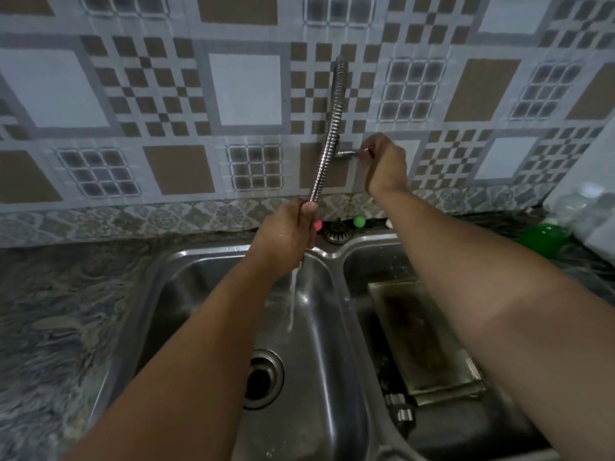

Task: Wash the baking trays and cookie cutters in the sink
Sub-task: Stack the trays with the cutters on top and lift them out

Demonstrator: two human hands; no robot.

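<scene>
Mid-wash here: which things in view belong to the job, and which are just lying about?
In the job:
- left hand gripping the flexible ribbed metal faucet hose, water running
- right hand on the small metal tap handle
- stained rectangular metal baking tray in the right basin
- small shiny metal cookie cutters
- stainless double sink

Lying about:
- round metal sink strainer
- green bottle

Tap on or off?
On: a thin water stream falls from the flexible spout into the left basin.
</scene>
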